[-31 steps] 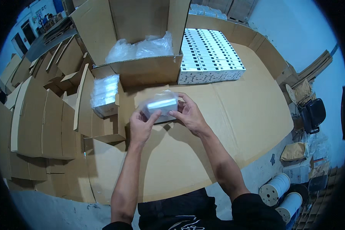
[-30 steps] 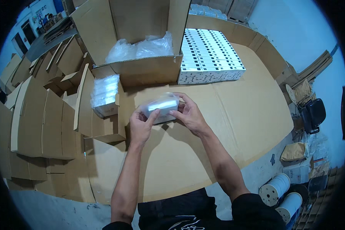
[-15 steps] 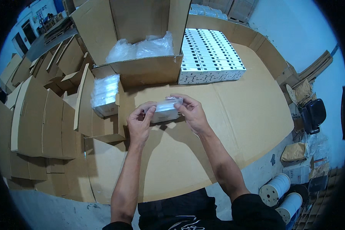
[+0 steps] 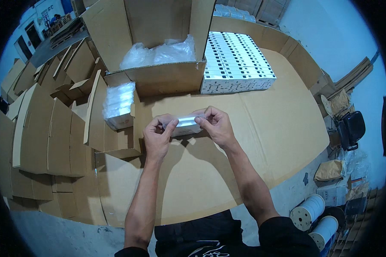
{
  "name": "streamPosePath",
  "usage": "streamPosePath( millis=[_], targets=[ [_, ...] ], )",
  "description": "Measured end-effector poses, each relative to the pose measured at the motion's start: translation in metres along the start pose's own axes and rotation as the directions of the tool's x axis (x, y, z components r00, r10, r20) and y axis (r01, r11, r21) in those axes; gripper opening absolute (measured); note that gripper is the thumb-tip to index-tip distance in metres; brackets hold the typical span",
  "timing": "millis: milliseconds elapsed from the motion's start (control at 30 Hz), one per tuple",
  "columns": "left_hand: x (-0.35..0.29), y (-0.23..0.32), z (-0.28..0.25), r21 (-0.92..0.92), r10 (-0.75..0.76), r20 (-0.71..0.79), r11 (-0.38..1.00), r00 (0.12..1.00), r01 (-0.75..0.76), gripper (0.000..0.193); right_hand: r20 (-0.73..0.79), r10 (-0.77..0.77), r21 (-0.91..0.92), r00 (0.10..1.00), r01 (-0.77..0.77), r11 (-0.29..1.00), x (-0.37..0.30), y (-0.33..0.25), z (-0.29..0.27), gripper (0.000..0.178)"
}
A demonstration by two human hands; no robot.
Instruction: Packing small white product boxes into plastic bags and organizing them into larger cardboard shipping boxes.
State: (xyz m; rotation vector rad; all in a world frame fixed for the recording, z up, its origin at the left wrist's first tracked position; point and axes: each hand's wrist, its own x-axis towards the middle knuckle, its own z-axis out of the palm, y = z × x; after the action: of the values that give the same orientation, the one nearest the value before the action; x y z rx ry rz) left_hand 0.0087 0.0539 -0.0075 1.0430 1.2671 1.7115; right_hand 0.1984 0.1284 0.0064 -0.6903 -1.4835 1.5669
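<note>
Fingers [image 4: 170,124] of the left hand [image 4: 156,139] pinched the left end of a small white box in a clear plastic sleeve [image 4: 185,124]; the right hand [image 4: 216,126] clamped the right end, thumb and forefinger on the upper edge. Both hands gripped it, held just above the cardboard-covered counter [image 4: 261,141], around its middle, a little toward the far edge.

Judged light: carried by fingertips alone, no sag in the wrists. Box looked stiff, sleeve soft and glossy, probably slippery, so the short ends or the long edges seemed the safer hold, not the flat film face. Likely crushable at the corners if squeezed hard.

Just left of the hands, an open small carton [image 4: 116,124] held more wrapped boxes [image 4: 118,103] of the same kind. Behind it, at the far edge, stood a large open carton [image 4: 158,77] with crumpled clear plastic liner [image 4: 158,53] inside. To its right, a neat block of white boxes [image 4: 236,62] lay in rows toward the far right corner. Folded flat cartons [image 4: 43,132] stacked along the left edge. Off the right edge: a dark chair [image 4: 351,128], brown bags [image 4: 330,170], white spools [image 4: 309,216] on the floor.

Nothing lay between the hands and the small carton; its raised flap stood nearest.
</note>
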Motion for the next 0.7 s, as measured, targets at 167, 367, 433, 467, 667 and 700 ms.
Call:
streamPosePath(
  millis=[167,367,433,467,667,700],
  targets=[
    [0.001,-0.010,0.003,-0.069,-0.044,-0.090,0.997,0.995,0.038,0.023,-0.047,-0.007,0.015,0.999,0.008,1.000,0.000,0.008,-0.001,0.014],
    [0.003,-0.019,0.000,-0.172,-0.111,-0.091,0.981,0.990,0.094,0.027,-0.097,-0.040,0.204,0.994,0.059,0.977,0.001,-0.003,0.020,0.021],
    [0.003,-0.019,0.003,-0.186,-0.064,-0.113,0.982,0.992,0.042,0.027,-0.083,-0.102,0.189,0.991,0.116,0.975,0.001,-0.003,0.016,0.025],
    [0.003,-0.019,0.003,-0.187,-0.064,-0.111,0.981,0.992,0.042,0.027,-0.067,-0.164,0.175,0.984,0.173,0.969,0.001,-0.003,0.013,0.029],
    [0.003,-0.018,0.004,-0.180,-0.060,-0.104,0.983,0.993,0.041,0.026,0.142,-0.235,-0.125,0.961,0.253,0.959,0.002,0.004,-0.009,0.017],
    [0.003,-0.019,0.002,-0.164,-0.055,-0.102,0.986,0.993,0.038,0.024,0.144,-0.235,-0.124,0.961,0.253,0.960,0.001,0.003,-0.007,0.017]
  ],
)
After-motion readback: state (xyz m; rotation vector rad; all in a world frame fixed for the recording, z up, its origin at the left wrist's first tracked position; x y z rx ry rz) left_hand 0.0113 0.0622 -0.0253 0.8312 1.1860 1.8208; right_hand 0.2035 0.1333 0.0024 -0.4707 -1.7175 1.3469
